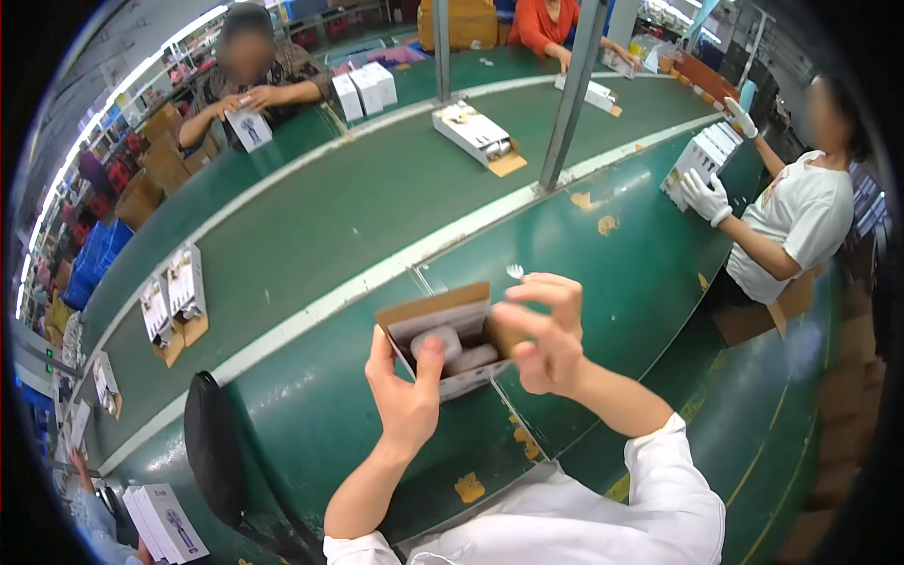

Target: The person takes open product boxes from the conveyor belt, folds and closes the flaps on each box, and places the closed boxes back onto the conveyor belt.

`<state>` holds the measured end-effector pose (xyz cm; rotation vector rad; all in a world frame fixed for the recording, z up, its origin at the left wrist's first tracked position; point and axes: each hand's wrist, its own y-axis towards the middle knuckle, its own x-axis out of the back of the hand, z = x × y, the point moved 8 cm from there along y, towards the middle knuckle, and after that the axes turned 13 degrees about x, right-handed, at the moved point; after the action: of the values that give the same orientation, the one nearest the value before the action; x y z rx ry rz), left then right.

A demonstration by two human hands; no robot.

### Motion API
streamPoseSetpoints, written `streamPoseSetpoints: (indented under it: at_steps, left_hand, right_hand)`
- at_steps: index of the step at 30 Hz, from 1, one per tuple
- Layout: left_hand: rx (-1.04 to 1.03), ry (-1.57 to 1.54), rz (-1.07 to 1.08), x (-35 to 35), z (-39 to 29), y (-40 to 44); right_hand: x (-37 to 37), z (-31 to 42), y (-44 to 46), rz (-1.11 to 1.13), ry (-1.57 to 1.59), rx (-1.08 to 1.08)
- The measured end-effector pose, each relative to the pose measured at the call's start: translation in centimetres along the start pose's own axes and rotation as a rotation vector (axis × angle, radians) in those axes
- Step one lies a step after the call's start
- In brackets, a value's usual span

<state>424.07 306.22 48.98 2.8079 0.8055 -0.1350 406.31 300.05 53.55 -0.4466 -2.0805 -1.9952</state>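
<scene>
An open cardboard box with brown flaps is tilted toward me above the green work table. My left hand grips its left side, with the thumb over the opening. Inside lie whitish rounded pieces whose kind I cannot make out. At the box's right end is my right hand, its fingers apart and partly blurred. It is close to the right flap; whether it touches the flap is unclear. Just beyond the box, a small white fork-shaped piece lies on the table.
A green conveyor belt curves past, carrying several open boxes such as one box. A metal post rises beside it. A black bag sits at left. Other people handle boxes around the line, one in white gloves at right.
</scene>
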Motion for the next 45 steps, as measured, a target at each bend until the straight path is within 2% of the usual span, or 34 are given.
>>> streamPoseSetpoints:
  at_steps: [1, 4, 5, 7, 9, 11, 14, 16, 18, 20, 22, 23, 26, 27, 28, 29, 35, 40, 45]
  left_hand:
    - [-0.003, -0.002, 0.012, 1.6, -0.1, -0.2]
    - [0.061, -0.024, 0.098, 4.2, 0.3, -1.5]
    - [0.088, -0.134, 0.116, 5.0, 0.1, -2.2]
    - [0.160, -0.351, 0.140, 6.4, 0.0, -3.9]
    - [0.145, -0.355, 0.183, 8.1, 0.3, -4.7]
    - [0.103, -0.111, 0.191, 9.2, -0.8, -5.0]
    - [0.193, -0.163, 0.197, 11.1, -0.9, -5.4]
    - [0.240, -0.171, 0.187, 12.6, -0.4, -5.7]
    - [0.195, -0.199, 0.139, 13.1, -1.2, -6.1]
    - [0.212, -0.229, 0.139, 14.2, -1.9, -6.4]
    - [-0.163, -0.041, 0.028, 16.0, -4.0, -5.8]
    - [-0.332, 0.053, -0.027, 16.8, -4.6, -6.0]
    - [-0.613, 0.097, 0.081, 18.7, -4.6, -6.9]
    - [-0.738, 0.160, 0.120, 19.5, -4.2, -7.5]
    - [-0.814, 0.218, 0.054, 20.3, -3.9, -8.0]
    - [-0.792, 0.230, 0.050, 20.9, -3.7, -8.4]
    - [-0.747, 0.267, 0.031, 24.5, -4.0, -10.1]
    - [-0.513, 0.076, 0.046, 27.5, -5.6, -9.7]
    - [-0.828, 0.120, 0.003, 30.9, -4.7, -10.0]
  right_hand:
    - [-0.7, 0.2, -0.8, -0.122, 0.004, -0.108]
    - [-6.6, 0.8, -2.1, -0.267, 0.656, -0.569]
    - [-8.9, 2.6, -2.1, -0.249, 0.852, -0.701]
    - [-10.7, 5.0, -2.0, -0.127, 0.856, -0.741]
    - [-11.3, 6.7, -1.7, -0.139, 0.936, -0.783]
    - [-12.0, 7.9, -1.5, -0.141, 0.951, -0.794]
    - [-12.6, 9.6, -0.3, -0.133, 0.897, -0.776]
    - [-13.5, 10.4, -0.2, -0.111, 0.949, -0.861]
    - [-14.1, 11.3, -0.1, -0.095, 1.025, -0.962]
    - [-14.4, 12.4, 1.2, -0.084, 0.995, -0.950]
    - [-14.6, 13.0, 1.7, -0.064, 1.009, -0.965]
    - [-14.0, 13.3, 3.0, -0.023, 0.894, -0.782]
    - [-12.9, 15.4, 6.0, 0.103, 0.641, -0.247]
    - [-13.0, 17.1, 7.0, 0.182, 0.687, -0.152]
    - [-13.3, 17.7, 7.1, 0.252, 0.664, -0.123]
    - [-13.8, 18.4, 6.9, 0.319, 0.644, -0.087]
    - [-17.2, 20.6, 6.4, 0.243, 0.624, -0.125]
    - [-19.0, 22.1, 8.0, 0.290, 0.679, -0.229]
    - [-22.0, 24.4, 8.9, 0.361, 0.602, -0.106]
